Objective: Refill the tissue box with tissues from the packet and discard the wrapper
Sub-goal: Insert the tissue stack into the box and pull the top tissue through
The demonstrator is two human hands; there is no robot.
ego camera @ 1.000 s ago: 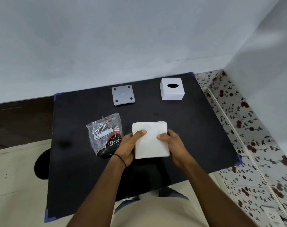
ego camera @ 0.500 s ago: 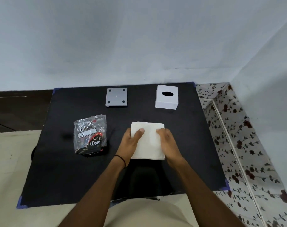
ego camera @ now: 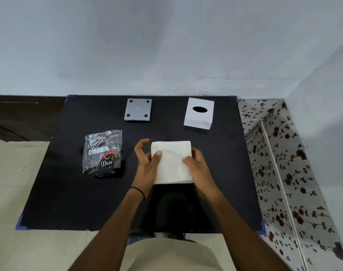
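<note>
Left hand (ego camera: 147, 170), right hand (ego camera: 200, 169): tissues (ego camera: 173, 159) between

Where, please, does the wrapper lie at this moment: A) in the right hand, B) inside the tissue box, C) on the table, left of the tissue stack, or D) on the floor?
C: the wrapper lies flat on the table, left of the stack, with no hand on it.

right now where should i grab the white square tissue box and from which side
Probably its left and right side walls, coming from above: the white square tissue box sits flat, oval opening up, with bare black table all round its walls.
</note>
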